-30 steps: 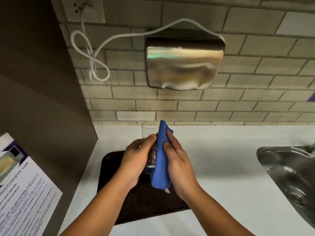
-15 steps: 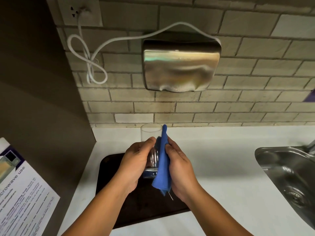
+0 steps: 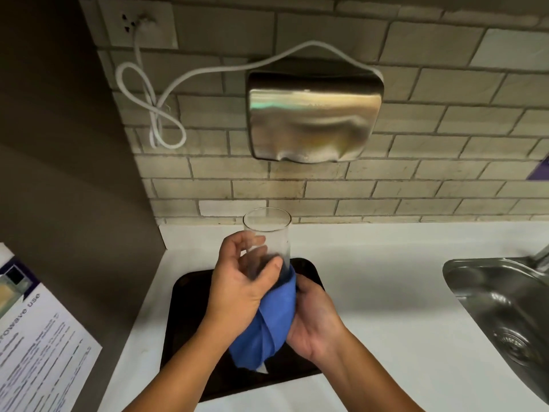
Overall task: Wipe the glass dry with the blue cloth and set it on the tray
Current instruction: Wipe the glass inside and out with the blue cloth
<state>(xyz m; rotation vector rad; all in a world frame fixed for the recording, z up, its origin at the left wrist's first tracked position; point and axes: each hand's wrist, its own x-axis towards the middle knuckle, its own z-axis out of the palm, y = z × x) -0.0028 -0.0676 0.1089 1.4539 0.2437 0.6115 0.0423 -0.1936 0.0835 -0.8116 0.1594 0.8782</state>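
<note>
A clear drinking glass (image 3: 267, 230) is held upright above the dark tray (image 3: 190, 310), mouth up. My left hand (image 3: 240, 286) wraps its middle, fingers curled round the wall. The blue cloth (image 3: 267, 325) is bunched around the glass's lower part and base, hiding them. My right hand (image 3: 315, 319) cups the cloth from the right and below, pressing it against the glass. The tray lies on the white counter beneath both hands.
A steel sink (image 3: 505, 316) is set into the counter (image 3: 386, 292) at the right. A steel wall-mounted unit (image 3: 315, 117) hangs on the brick wall above, with a white cord (image 3: 154, 114) to a socket. A dark side panel with a printed notice (image 3: 38, 346) stands at the left.
The cloth has slid from the glass's side down to its base. My right hand dropped under it, and the glass's upper half is now bare.
</note>
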